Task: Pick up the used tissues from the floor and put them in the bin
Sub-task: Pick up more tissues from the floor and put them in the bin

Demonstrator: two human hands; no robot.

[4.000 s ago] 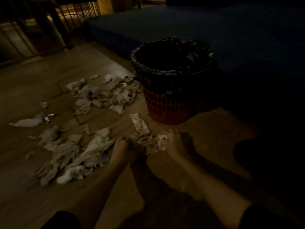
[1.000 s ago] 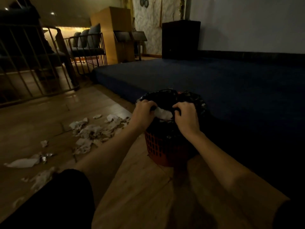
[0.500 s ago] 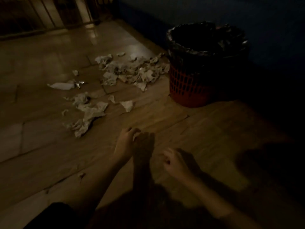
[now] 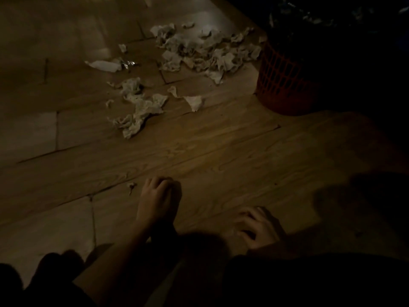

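Crumpled used tissues lie on the wooden floor in two groups: a large heap [image 4: 203,52] left of the bin and a smaller cluster [image 4: 141,109] nearer to me. A tiny tissue scrap [image 4: 131,186] lies just left of my left hand [image 4: 157,200]. That hand rests low over the floor with fingers curled, nothing visible in it. My right hand [image 4: 257,227] hovers at the lower right, fingers loosely bent and apart, holding nothing. The red mesh bin [image 4: 283,78] with a black liner stands at the upper right, partly cut off and in shadow.
A flat white tissue with a shiny foil wrapper [image 4: 110,64] lies far left of the heap. My dark sleeves and knees fill the bottom edge. Deep shadow covers the right side beyond the bin.
Both hands left the bin rim after dropping tissues and came down to the floor near me. The view has tilted down and closer; my left hand has drawn next to the small scrap.
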